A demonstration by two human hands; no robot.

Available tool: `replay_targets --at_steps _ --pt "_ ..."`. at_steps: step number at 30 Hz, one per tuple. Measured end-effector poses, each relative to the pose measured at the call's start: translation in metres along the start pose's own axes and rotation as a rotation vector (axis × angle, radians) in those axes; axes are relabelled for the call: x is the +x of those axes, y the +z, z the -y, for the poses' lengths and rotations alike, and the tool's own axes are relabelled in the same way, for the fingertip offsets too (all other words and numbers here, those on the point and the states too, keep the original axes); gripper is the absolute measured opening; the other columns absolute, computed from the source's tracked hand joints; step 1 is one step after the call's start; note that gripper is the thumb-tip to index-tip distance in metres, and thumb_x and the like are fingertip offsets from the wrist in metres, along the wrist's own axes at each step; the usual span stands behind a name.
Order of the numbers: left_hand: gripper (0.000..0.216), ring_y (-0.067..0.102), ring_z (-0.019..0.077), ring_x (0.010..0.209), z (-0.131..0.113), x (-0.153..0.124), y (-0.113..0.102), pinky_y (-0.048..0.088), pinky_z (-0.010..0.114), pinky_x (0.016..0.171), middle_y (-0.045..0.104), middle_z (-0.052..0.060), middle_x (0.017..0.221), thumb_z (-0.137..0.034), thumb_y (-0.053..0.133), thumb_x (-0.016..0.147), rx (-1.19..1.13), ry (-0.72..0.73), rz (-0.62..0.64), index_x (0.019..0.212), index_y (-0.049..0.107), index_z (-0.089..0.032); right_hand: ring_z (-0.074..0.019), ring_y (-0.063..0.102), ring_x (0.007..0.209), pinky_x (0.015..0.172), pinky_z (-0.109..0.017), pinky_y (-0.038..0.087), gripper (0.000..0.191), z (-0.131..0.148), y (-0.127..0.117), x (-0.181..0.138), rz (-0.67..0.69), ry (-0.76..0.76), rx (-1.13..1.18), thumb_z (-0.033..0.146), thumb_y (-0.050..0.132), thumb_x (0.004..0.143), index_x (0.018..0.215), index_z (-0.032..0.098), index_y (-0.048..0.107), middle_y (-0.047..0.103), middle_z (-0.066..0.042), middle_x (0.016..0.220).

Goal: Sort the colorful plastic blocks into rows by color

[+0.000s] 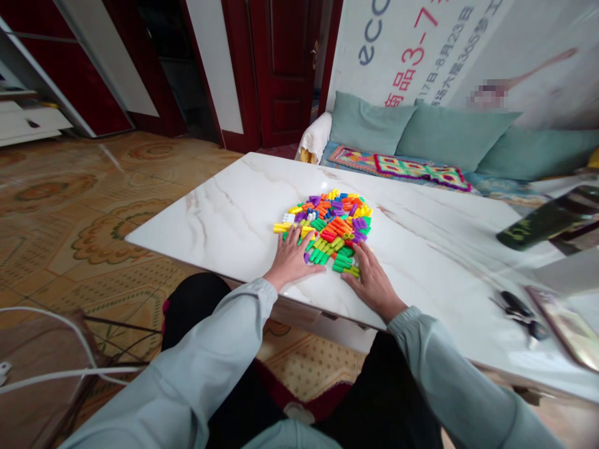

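Heap of small, multicoloured, tube-shaped plastic pieces (334,227) lies on the white, veined, marble-look tabletop (210,212), before the seated person. Left hand (294,259) and right hand (374,280) flank its near side, loosely open, thumbs apart, fingers against outer pieces; from here I see none gripped. Pieces look light, stiff, smooth, likely to roll; best pinched mid-barrel.

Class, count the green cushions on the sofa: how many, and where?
3: the left cushion beside the white-covered armrest, the middle cushion, and the right cushion at the picture's edge. Others may be out of view.
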State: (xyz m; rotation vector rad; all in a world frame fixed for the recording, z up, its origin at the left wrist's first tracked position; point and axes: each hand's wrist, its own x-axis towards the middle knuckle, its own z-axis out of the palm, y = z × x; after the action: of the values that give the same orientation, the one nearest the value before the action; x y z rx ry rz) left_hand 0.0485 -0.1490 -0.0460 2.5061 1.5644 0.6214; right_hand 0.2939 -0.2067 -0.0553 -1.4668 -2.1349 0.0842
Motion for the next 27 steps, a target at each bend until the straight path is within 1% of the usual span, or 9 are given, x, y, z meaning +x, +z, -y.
replay_targets --at_steps 5,10,16,23,27 --pt "0.105 0.015 0.0395 0.146 -0.0008 -0.0001 -0.0021 0.013 0.062 0.115 0.023 0.015 0.159 -0.076 0.064 0.066 0.007 -0.001 0.015 0.151 0.028 -0.026 -0.0318 0.027 0.144 0.114 -0.053 0.031 0.077 0.0 0.001 0.0005 -0.003 0.007 -0.005 0.055 0.052 0.09 0.151 0.017 0.024 0.026 -0.018 0.156" --pt "0.105 0.017 0.0408 0.145 -0.0018 0.0002 -0.0022 0.013 0.062 0.115 0.024 0.014 0.158 -0.074 0.066 0.066 0.018 -0.009 0.015 0.151 0.029 -0.025 -0.0319 0.027 0.144 0.114 -0.054 0.03 0.076 0.0002 0.0001 0.0005 -0.01 0.012 0.011 0.056 0.05 0.091 0.152 0.02 0.023 0.026 -0.016 0.156" --pt "0.104 0.016 0.0404 0.146 -0.0007 0.0005 -0.0009 0.012 0.062 0.115 0.022 0.015 0.159 -0.075 0.064 0.067 0.021 0.011 0.015 0.151 0.029 -0.024 -0.0314 0.026 0.144 0.116 -0.053 0.028 0.076 0.0008 -0.0015 -0.0003 -0.015 0.019 0.005 0.056 0.049 0.091 0.151 0.018 0.024 0.027 -0.016 0.156" --pt "0.101 0.017 0.0401 0.146 -0.0007 -0.0011 0.0007 0.015 0.063 0.115 0.023 0.014 0.159 -0.074 0.062 0.07 0.021 0.01 0.002 0.152 0.027 -0.027 -0.0316 0.027 0.144 0.115 -0.054 0.029 0.076 -0.0019 0.0007 -0.0005 -0.019 0.019 0.027 0.057 0.05 0.09 0.151 0.021 0.023 0.027 -0.014 0.157" --pt "0.1 0.016 0.0407 0.146 -0.0002 -0.0013 0.0025 0.012 0.064 0.115 0.025 0.014 0.158 -0.074 0.061 0.07 0.022 0.017 -0.009 0.151 0.029 -0.026 -0.0316 0.027 0.144 0.114 -0.054 0.031 0.077 -0.0024 0.0006 -0.0007 -0.025 0.022 0.021 0.057 0.05 0.09 0.152 0.022 0.022 0.027 -0.013 0.156"
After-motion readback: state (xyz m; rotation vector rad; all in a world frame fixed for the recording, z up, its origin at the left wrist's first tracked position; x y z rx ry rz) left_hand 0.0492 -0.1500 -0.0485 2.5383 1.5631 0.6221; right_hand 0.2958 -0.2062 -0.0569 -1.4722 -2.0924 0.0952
